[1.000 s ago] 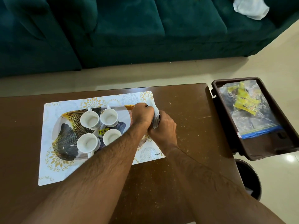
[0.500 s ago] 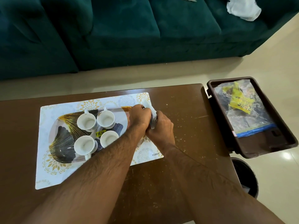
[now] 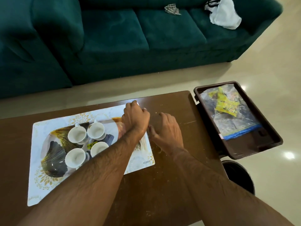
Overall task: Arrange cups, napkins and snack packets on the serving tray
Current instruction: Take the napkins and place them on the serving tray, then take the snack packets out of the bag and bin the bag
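Observation:
The oval serving tray [image 3: 53,147], printed with dark and gold leaves, lies on a white placemat [image 3: 37,176]. Several white cups [image 3: 76,136] stand on its left half. My left hand [image 3: 135,118] hovers over the tray's right end, fingers closed. Small white bits of a napkin [image 3: 135,102] peek out at its fingertips; the rest is hidden. My right hand [image 3: 164,129] sits just right of it over the brown table [image 3: 162,185], fingers loosely curled and holding nothing I can see. A yellow snack packet [image 3: 226,106] lies in a clear plastic bag to the right.
The bag rests in a dark brown tray [image 3: 254,154] off the table's right end, above a black bin [image 3: 237,173]. A green sofa [image 3: 114,38] runs along the far side, with a white bag [image 3: 223,13] on it.
My hands were pressed together around the napkin; now they have come apart. The left hand moved up and away with the napkin, and the right hand drifted right.

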A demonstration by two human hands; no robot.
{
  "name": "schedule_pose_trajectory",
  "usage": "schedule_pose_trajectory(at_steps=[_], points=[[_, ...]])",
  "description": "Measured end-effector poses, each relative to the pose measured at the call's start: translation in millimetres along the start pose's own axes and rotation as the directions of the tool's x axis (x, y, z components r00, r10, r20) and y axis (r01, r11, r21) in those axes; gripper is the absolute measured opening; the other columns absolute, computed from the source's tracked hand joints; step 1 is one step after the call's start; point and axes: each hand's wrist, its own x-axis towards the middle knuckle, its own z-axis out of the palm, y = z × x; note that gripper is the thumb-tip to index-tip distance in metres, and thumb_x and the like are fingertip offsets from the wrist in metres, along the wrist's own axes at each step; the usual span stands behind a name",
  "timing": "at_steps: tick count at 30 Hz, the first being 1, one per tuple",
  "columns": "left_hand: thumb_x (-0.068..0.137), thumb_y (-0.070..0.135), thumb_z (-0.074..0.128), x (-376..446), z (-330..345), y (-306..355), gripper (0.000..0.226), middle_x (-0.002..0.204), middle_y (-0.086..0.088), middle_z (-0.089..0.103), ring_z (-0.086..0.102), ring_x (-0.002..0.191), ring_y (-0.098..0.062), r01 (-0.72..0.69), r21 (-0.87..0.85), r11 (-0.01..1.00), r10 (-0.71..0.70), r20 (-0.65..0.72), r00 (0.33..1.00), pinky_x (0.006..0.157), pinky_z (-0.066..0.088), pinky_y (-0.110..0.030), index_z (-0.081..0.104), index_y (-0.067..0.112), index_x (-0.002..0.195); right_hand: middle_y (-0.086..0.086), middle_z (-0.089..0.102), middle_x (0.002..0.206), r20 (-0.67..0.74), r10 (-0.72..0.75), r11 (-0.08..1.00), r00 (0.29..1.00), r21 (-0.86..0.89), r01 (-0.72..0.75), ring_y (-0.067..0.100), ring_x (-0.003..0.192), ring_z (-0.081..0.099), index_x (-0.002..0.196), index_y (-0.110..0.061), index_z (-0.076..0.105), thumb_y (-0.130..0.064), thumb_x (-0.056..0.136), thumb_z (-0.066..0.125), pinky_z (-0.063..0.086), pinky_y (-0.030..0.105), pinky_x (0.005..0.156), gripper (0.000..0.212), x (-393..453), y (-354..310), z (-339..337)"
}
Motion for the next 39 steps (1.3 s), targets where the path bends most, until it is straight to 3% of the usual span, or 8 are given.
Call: schedule_pose_trajectory(at_steps=[6,14,20,30,39], points=[[0.1,0.029,0.056,-23.9,34.9,70.2,0.052,0.147,-0.008,0.05,0.048,0.136,-0.027,-0.363,0.187,0.913,0.361,0.046,0.931,0.113,0.035,-0.041,0.044,0.011,0.147,0.01,0.046,0.146,-0.001,-0.051,0.97,0.999,-0.236,0.05,0.022,0.131,0.045,0.148,-0.01,0.036,-0.062,0.092,0.046,0.043,0.037,0.109,0.077,16.5,70.2,-72.3],[0.097,0.025,0.053,-50.0,114.0,177.9,0.051,0.143,-0.005,0.052,0.048,0.134,-0.022,-0.566,0.178,0.805,0.554,0.116,0.824,0.116,0.035,-0.041,0.044,0.012,0.146,0.01,0.047,0.146,-0.021,0.102,0.951,0.995,-0.29,-0.104,0.028,0.133,0.043,0.147,-0.011,0.038,-0.058,0.092,0.046,0.042,0.045,0.109,0.073,26.6,183.8,-148.0],[0.098,0.027,0.052,-47.8,185.8,233.4,0.05,0.144,-0.007,0.05,0.046,0.135,-0.024,-0.633,0.208,0.746,0.595,0.221,0.773,0.113,0.037,-0.041,0.044,0.012,0.145,0.012,0.045,0.15,0.018,0.215,0.936,0.976,-0.289,-0.201,0.03,0.138,0.042,0.151,-0.009,0.036,-0.058,0.092,0.046,0.041,0.046,0.111,0.077,34.7,264.8,-161.9],[0.096,0.024,0.056,-8.7,267.6,265.9,0.047,0.135,-0.009,0.054,0.052,0.129,-0.027,-0.609,0.232,0.758,0.542,0.295,0.787,0.11,0.043,-0.044,0.048,0.009,0.14,0.01,0.051,0.14,0.004,0.286,0.925,0.958,-0.263,-0.275,0.027,0.128,0.049,0.146,-0.009,0.041,-0.051,0.095,0.051,0.045,0.043,0.104,0.067,71.4,351.2,-153.7],[0.101,0.016,0.048,31.3,300.3,276.7,0.033,0.126,-0.011,0.059,0.058,0.115,-0.027,-0.525,0.217,0.823,0.442,0.338,0.831,0.1,0.051,-0.047,0.054,0.003,0.13,0.013,0.051,0.14,-0.019,0.321,0.939,0.947,-0.123,-0.321,0.028,0.129,0.046,0.14,-0.005,0.047,-0.022,0.102,0.05,0.041,0.038,0.109,0.042,121.1,383.2,-146.1]])
